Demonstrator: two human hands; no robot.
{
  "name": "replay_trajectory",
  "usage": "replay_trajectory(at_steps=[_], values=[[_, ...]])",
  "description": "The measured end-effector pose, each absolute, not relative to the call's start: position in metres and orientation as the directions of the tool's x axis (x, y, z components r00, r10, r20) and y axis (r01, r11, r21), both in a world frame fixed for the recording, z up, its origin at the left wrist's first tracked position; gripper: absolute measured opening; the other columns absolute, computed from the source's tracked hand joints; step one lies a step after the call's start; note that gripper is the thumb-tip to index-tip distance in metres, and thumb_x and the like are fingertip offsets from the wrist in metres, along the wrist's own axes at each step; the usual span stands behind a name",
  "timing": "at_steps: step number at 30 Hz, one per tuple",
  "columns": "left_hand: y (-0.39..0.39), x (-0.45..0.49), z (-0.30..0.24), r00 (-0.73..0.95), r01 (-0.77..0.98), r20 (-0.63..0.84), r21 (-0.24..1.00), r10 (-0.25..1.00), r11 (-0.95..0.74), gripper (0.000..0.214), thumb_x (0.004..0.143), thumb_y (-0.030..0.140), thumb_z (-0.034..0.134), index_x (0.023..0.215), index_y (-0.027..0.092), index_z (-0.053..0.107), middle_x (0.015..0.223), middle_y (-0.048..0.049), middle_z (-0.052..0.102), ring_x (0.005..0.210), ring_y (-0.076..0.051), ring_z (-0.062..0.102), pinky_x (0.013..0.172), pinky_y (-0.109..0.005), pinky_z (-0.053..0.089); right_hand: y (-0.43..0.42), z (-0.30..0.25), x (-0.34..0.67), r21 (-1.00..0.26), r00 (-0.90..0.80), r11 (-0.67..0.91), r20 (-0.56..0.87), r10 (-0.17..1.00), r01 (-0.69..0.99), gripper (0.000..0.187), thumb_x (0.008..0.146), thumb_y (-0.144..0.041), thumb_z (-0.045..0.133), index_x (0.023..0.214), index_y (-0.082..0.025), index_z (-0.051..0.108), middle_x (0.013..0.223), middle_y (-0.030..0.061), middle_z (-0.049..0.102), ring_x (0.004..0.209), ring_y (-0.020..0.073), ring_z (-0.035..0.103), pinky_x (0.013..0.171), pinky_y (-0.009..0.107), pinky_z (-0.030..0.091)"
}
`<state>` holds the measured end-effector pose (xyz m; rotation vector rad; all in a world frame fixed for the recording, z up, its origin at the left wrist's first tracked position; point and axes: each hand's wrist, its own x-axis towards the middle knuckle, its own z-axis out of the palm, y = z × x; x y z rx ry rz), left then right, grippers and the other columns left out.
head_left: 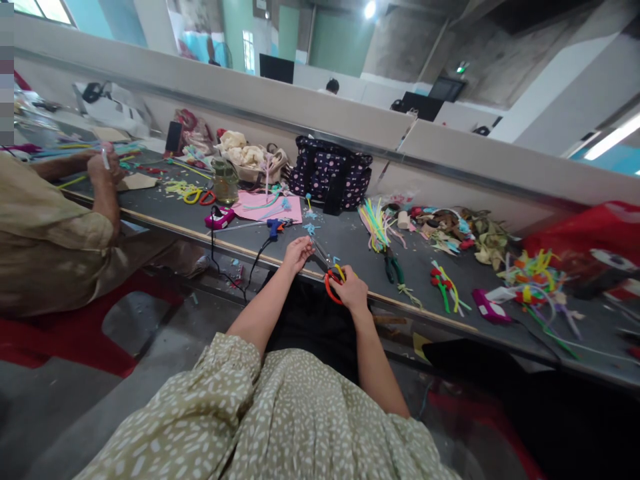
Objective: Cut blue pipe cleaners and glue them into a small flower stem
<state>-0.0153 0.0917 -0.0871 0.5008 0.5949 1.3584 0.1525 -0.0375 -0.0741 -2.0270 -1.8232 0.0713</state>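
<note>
My right hand (351,291) is closed around the red and yellow handles of a pair of scissors (323,253), whose blades are parted and point away from me over the table's front edge. Beside the blade tips, my left hand (299,253) is pinched; whatever its fingers hold is too small to make out. Small light-blue snippets (311,229) lie scattered on the dark table just past the blades. A blue glue gun (275,229) rests to the left of them, near a pink sheet (250,205) with thin stems on it.
Rightward lie a bundle of coloured pipe cleaners (375,223), green-handled pliers (394,267) and a magenta box (490,307). A dotted dark bag (330,170) stands at the back, a jar (225,183) left of it. A co-worker's hand (104,163) is at far left. A black cord (213,250) hangs over the edge.
</note>
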Motion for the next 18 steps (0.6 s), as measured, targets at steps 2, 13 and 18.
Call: replay_trajectory(at_steps=[2, 13, 18], values=[[0.092, -0.015, -0.088, 0.106, -0.744, -0.107, 0.651, 0.989, 0.150, 0.016, 0.070, 0.014, 0.077, 0.074, 0.012, 0.062, 0.060, 0.0005, 0.062, 0.050, -0.005, 0.053, 0.066, -0.025, 0.054, -0.038, -0.074, 0.152, -0.326, 0.141, -0.059, 0.233, 0.962, 0.944, 0.040, 0.083, -0.054, 0.058, 0.109, -0.025, 0.055, 0.089, 0.0037, 0.071, 0.082, 0.0231, 0.067, 0.070, 0.028, 0.040], [0.092, -0.015, -0.088, 0.107, -0.734, -0.123, 0.660, 0.987, 0.161, 0.020, 0.067, 0.007, 0.077, 0.082, 0.012, 0.066, 0.064, -0.0006, 0.066, 0.051, -0.006, 0.056, 0.070, -0.027, 0.056, -0.035, -0.075, 0.153, -0.428, 0.233, -0.125, 0.209, 0.950, 0.895, 0.045, 0.079, -0.061, 0.059, 0.107, -0.027, 0.053, 0.084, 0.0012, 0.071, 0.083, 0.0231, 0.068, 0.069, 0.029, 0.040], [0.092, -0.014, -0.087, 0.100, -0.735, -0.130, 0.659, 0.986, 0.161, 0.016, 0.069, 0.005, 0.075, 0.080, 0.012, 0.066, 0.065, -0.0013, 0.066, 0.051, -0.006, 0.055, 0.070, -0.027, 0.055, -0.040, -0.065, 0.152, -0.414, 0.154, -0.065, 0.186, 0.970, 0.908, 0.045, 0.081, -0.060, 0.056, 0.106, -0.023, 0.051, 0.094, 0.0063, 0.071, 0.088, 0.0250, 0.068, 0.067, 0.029, 0.039]])
